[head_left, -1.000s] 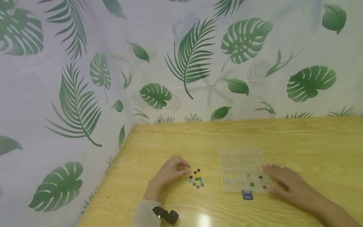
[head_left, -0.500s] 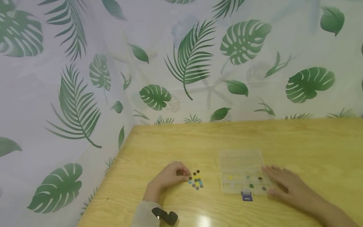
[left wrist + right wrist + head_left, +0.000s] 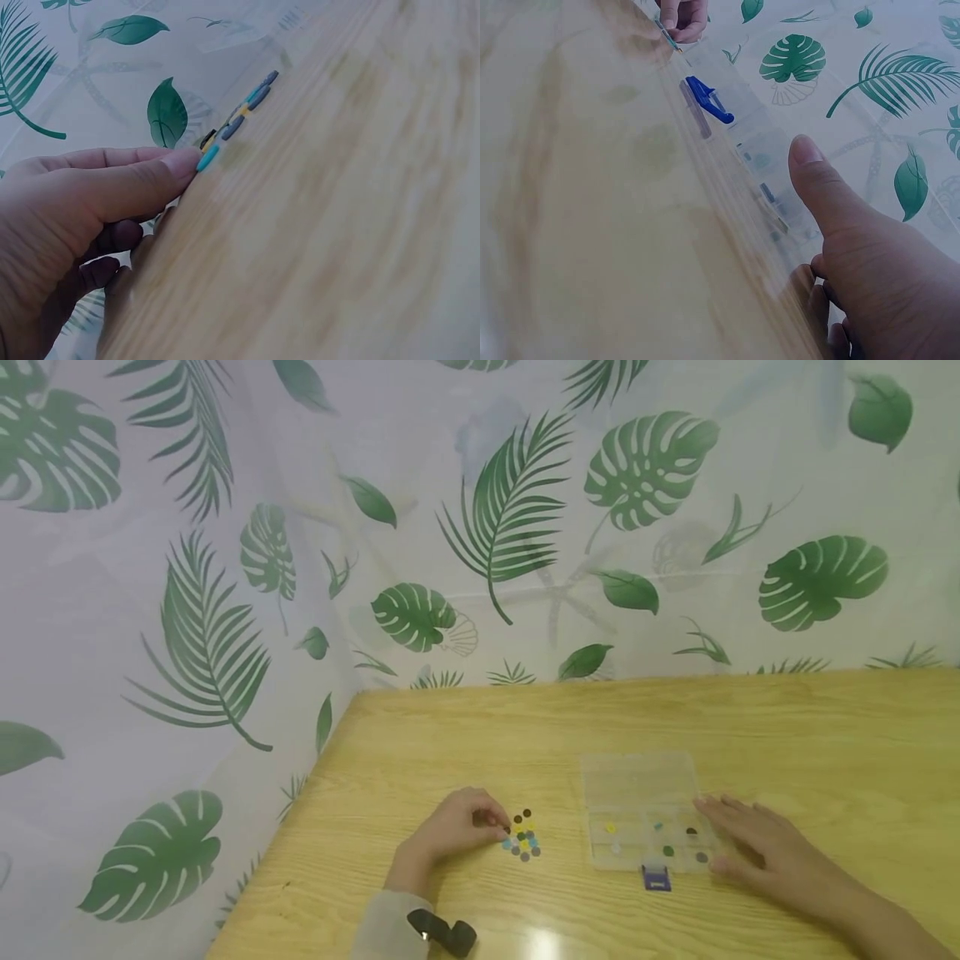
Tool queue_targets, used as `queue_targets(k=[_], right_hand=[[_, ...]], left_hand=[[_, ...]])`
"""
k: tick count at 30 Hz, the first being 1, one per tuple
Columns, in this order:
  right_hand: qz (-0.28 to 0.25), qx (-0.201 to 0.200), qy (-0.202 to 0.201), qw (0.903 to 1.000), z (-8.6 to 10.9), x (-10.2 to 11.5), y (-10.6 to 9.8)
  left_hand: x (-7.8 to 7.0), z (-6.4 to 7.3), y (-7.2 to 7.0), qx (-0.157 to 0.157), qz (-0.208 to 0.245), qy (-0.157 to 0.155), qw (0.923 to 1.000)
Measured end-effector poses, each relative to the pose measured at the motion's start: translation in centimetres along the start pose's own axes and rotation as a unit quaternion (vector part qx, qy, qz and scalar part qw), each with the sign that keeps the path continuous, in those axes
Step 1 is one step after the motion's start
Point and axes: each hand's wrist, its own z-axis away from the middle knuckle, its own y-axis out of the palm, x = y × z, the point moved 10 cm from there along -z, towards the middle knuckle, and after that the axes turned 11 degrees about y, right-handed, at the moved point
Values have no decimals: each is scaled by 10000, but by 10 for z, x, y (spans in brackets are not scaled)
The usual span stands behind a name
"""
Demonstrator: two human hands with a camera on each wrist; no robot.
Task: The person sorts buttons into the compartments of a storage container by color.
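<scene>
In the head view, my left hand (image 3: 459, 823) is at the left edge of a small cluster of round discs (image 3: 525, 841), in black, yellow, blue, green and grey. Its thumb and index finger pinch a black disc (image 3: 507, 831), which they partly cover. From the left wrist, the thumb is seen close beside a teal disc (image 3: 208, 158). A clear plastic box (image 3: 628, 865) lies with its lid raised at the back, a few discs in its compartments. My right hand (image 3: 765, 847) rests with extended fingers along the box's right side.
A purple-blue latch (image 3: 656, 878) sticks out from the box's front. The wooden table (image 3: 465, 727) runs back to a leaf-printed sheet (image 3: 525, 635), with another stretch of sheet at the left edge. A black strap (image 3: 442, 933) sits on my left wrist.
My left hand has moved slightly right and down, and its fingertips now close over the black disc at the cluster's left edge. The right hand and box look the same.
</scene>
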Motion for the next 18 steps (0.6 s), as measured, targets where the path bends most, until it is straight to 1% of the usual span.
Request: queue_targets(k=[4, 8, 14, 18], right_hand=[[45, -63, -49, 10000, 0, 3, -2], [26, -54, -30, 10000, 0, 3, -3], [-49, -16, -25, 10000, 0, 4, -2], [-100, 11, 32, 9999, 1, 3, -1]], left_hand=[[-2, -1, 0, -34, -219, 39, 9997], [-3, 0, -1, -80, -368, -21, 9993], [0, 2, -2, -126, -313, -244, 9991], [2, 2, -1, -178, -278, -279, 9991]])
